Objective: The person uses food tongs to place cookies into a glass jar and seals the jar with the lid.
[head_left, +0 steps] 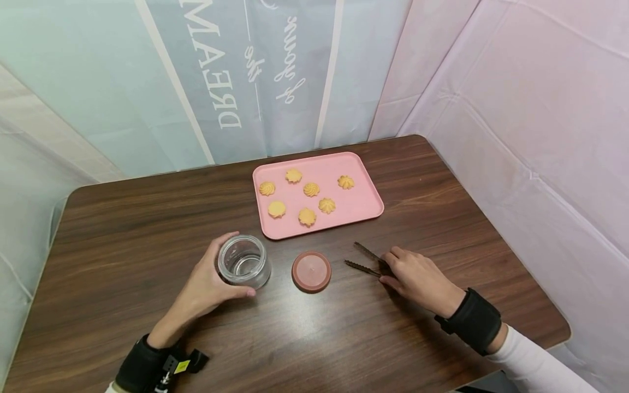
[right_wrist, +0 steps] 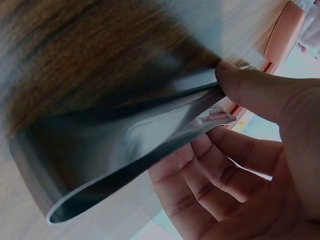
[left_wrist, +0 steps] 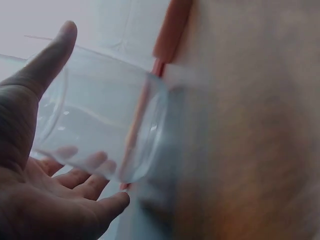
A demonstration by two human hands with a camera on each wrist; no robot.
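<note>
A clear glass jar (head_left: 244, 261) stands upright and open-topped left of the round reddish-brown lid (head_left: 311, 272). My left hand (head_left: 208, 281) holds it from the left side, thumb in front and fingers around the back. In the left wrist view, the fingers show through the glass of the jar (left_wrist: 102, 110). Metal tongs (head_left: 366, 267) are pinched between thumb and fingers of my right hand (head_left: 417, 277), right of the lid. Their serrated tips are spread apart and point left. The bent end of the tongs (right_wrist: 45, 175) shows in the right wrist view.
Behind the jar and lid lies a pink tray (head_left: 358, 204) with several golden cookies, among them a swirled cookie (head_left: 312, 189). Everything is on a dark wooden table (head_left: 147, 229). A printed curtain (head_left: 285, 125) hangs along its far edge, and a pale curtain (head_left: 540, 164) along the right.
</note>
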